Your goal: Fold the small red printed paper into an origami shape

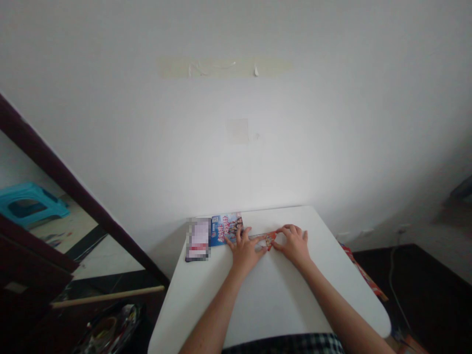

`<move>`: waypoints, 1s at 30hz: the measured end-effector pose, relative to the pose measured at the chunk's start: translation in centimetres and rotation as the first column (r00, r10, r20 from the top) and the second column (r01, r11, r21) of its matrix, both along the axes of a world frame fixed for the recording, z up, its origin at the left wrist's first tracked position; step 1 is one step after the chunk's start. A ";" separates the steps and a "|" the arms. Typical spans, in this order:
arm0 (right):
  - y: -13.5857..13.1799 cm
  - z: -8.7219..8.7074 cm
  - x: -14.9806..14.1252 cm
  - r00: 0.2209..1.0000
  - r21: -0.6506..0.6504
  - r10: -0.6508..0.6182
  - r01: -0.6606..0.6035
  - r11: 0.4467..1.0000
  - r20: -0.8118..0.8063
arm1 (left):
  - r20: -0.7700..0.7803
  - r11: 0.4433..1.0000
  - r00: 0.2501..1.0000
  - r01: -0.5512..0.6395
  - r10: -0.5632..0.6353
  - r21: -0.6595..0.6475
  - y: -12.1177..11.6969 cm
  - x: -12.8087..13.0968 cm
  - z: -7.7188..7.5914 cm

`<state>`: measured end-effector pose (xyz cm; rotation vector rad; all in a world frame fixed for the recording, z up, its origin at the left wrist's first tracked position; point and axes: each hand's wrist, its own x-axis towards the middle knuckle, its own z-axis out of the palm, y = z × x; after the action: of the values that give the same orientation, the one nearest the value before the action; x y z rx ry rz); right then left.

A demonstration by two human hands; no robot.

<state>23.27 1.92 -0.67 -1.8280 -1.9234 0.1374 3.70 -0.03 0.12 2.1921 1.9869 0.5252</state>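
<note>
On the white table, a printed paper strip [261,241] with an orange end lies between my two hands. Pinched at that orange end are the thumb and fingers of my right hand [294,243]. My left hand [245,249] rests with its fingers spread, its thumb on the strip and its other fingers at the edge of a blue printed leaflet [221,231]. White and pink lettering and several printed figures show on the leaflet. Whether the strip and the leaflet are one sheet is hidden under my left hand.
A blurred-out phone-like object [198,240] lies at the table's [276,295] left back corner. The table's back edge meets a white wall [236,167]. On the floor to the left are a wooden stick [108,296] and a dark bag [110,327]; a mirror shows a blue stool [33,204].
</note>
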 end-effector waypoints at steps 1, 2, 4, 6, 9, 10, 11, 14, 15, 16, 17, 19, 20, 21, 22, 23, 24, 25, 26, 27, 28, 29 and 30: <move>-0.1 0.0 0.0 1.000 -0.007 0.004 -0.004 1.000 0.008 | 0.002 1.000 1.000 -0.001 0.001 -0.005 0.0 0.0 0.0; -0.1 0.1 -0.1 1.000 -0.013 0.010 -0.010 1.000 0.015 | 0.004 1.000 1.000 -0.003 0.003 -0.011 0.0 0.0 0.1; -0.3 0.2 -0.2 0.999 -0.022 0.029 -0.029 0.999 0.028 | 0.007 1.000 1.000 -0.007 0.007 -0.017 -0.1 0.1 0.2; -0.4 0.4 -0.2 0.998 -0.033 0.056 -0.055 0.998 0.033 | 0.006 1.000 1.000 -0.006 0.007 -0.010 -0.1 0.1 0.2; -0.5 0.5 -0.3 0.996 -0.045 0.079 -0.077 0.996 0.036 | -0.005 1.000 1.000 -0.006 0.006 0.001 -0.1 0.1 0.2; -0.5 0.4 -0.3 0.996 -0.047 0.078 -0.076 0.996 0.037 | -0.008 1.000 1.000 -0.008 0.008 0.000 -0.1 0.0 0.2; -0.4 0.3 -0.2 0.996 -0.046 0.076 -0.074 0.996 0.037 | -0.010 1.000 1.000 -0.008 0.008 -0.004 -0.1 0.0 0.2; -0.4 0.1 -0.1 0.996 -0.033 0.081 -0.080 0.996 0.035 | -0.004 1.000 1.000 0.004 -0.004 -0.016 -0.1 -0.1 0.3; -0.3 0.0 0.0 0.996 -0.026 0.087 -0.087 0.996 0.034 | -0.004 1.000 1.000 0.008 -0.008 -0.021 -0.1 -0.1 0.4; -0.3 0.0 0.0 0.995 -0.018 0.094 -0.093 0.995 0.033 | -0.005 1.000 1.000 0.008 -0.008 -0.027 -0.1 -0.1 0.5; -0.4 -0.1 0.0 0.995 -0.010 0.098 -0.098 0.995 0.031 | -0.009 0.999 1.000 0.004 -0.004 -0.034 -0.2 -0.1 0.6; -0.4 0.0 0.0 0.994 -0.004 0.104 -0.104 0.995 0.026 | -0.016 0.999 1.000 -0.012 0.011 -0.047 -0.2 -0.1 0.7; -0.4 0.0 0.0 0.994 -0.005 0.107 -0.107 0.994 0.025 | -0.017 0.999 1.000 -0.016 0.016 -0.047 -0.2 0.0 0.7; -0.4 0.0 0.0 0.994 -0.009 0.111 -0.111 0.994 0.025 | -0.016 0.999 1.000 -0.018 0.017 -0.044 -0.2 0.0 0.7; -0.4 0.0 0.0 0.993 -0.011 0.114 -0.114 0.993 0.026 | -0.014 0.999 1.000 -0.016 0.016 -0.037 -0.2 0.0 0.6; -0.4 -0.1 0.0 0.993 -0.013 0.119 -0.119 0.993 0.028 | -0.013 1.000 1.000 -0.014 0.013 -0.027 -0.2 0.0 0.5; -0.4 -0.1 0.0 0.992 -0.012 0.123 -0.123 0.992 0.031 | -0.015 1.000 1.000 -0.012 0.012 -0.015 -0.2 0.0 0.3; -0.4 -0.1 0.0 0.991 -0.010 0.126 -0.125 0.992 0.034 | -0.020 1.000 1.000 -0.012 0.012 -0.004 -0.2 0.0 0.2; -0.4 -0.2 0.1 0.991 -0.008 0.128 -0.128 0.992 0.039 | -0.027 1.000 1.000 -0.013 0.013 0.005 -0.1 0.0 0.1; -0.4 -0.2 0.1 0.990 -0.007 0.131 -0.131 0.991 0.045 | -0.035 1.000 0.999 -0.014 0.015 0.012 -0.1 0.0 0.0; -0.4 -0.2 0.1 0.990 -0.005 0.133 -0.133 0.991 0.050 | -0.040 1.000 0.999 -0.015 0.015 0.018 -0.1 -0.1 -0.2; -0.4 -0.3 0.2 0.989 -0.003 0.135 -0.135 0.991 0.055 | -0.040 1.000 0.999 -0.013 0.014 0.022 0.0 -0.1 -0.3; -0.4 -0.2 0.2 0.989 -0.002 0.139 -0.139 0.990 0.058 | -0.036 1.000 0.999 -0.010 0.011 0.024 0.0 -0.1 -0.3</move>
<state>23.47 1.56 -0.92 -1.7133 -2.0908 0.1288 3.59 -0.02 -0.20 2.2222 2.0216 0.5171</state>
